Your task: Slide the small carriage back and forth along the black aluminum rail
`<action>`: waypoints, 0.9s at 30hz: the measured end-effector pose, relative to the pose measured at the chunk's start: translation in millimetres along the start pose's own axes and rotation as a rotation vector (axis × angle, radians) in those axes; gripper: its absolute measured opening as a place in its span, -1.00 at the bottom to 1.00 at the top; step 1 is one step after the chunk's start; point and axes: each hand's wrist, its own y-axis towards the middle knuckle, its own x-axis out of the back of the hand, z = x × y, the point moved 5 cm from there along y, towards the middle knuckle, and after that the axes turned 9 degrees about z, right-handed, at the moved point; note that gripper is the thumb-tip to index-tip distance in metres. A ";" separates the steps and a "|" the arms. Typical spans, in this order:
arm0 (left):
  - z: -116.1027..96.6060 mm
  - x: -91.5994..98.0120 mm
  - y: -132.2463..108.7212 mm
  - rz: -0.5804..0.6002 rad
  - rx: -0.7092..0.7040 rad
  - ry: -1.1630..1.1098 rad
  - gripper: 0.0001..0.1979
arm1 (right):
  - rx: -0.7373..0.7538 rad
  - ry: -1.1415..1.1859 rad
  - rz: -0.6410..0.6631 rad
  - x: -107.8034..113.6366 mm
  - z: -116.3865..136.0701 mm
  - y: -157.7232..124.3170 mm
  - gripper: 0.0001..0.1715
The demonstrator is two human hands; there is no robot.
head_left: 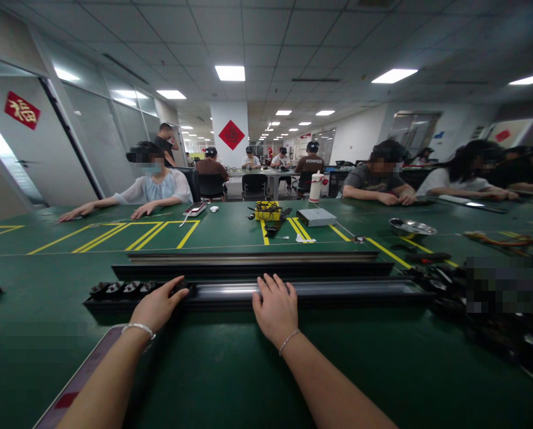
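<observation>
A long black channel [338, 292] with a shiny silver inner floor lies across the table in front of me. Several small black modules with silvery faces [114, 288] sit in a row inside its left end. My left hand [155, 307] is at the right end of that row, thumb and forefinger closed around a small dark module [182, 287] partly hidden by the fingers. My right hand [277, 307] rests palm down over the channel's middle, fingers spread and touching it, holding nothing.
Behind the channel lies another long black rail [253, 271]. Loose black parts [449, 286] crowd the right side. Farther back are a yellow block with black cables [267, 210], a grey box [316, 217] and a metal bowl [412, 227]. Co-workers sit across the green table [231, 369].
</observation>
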 end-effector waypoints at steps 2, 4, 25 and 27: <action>0.0 0.2 0.0 -0.008 -0.007 -0.001 -0.45 | -0.003 -0.003 0.009 0.0 0.0 0.1 -0.52; 0.3 0.0 0.3 -0.010 -0.009 0.002 -0.44 | 0.001 -0.001 0.003 0.0 -0.1 0.2 -0.52; -1.2 0.0 -0.5 0.011 -0.002 0.026 -0.44 | 0.001 -0.013 -0.001 -0.8 0.1 0.0 -0.52; -1.7 0.5 -0.7 0.010 -0.003 0.030 -0.44 | -0.001 -0.022 0.008 -1.6 0.1 0.2 -0.52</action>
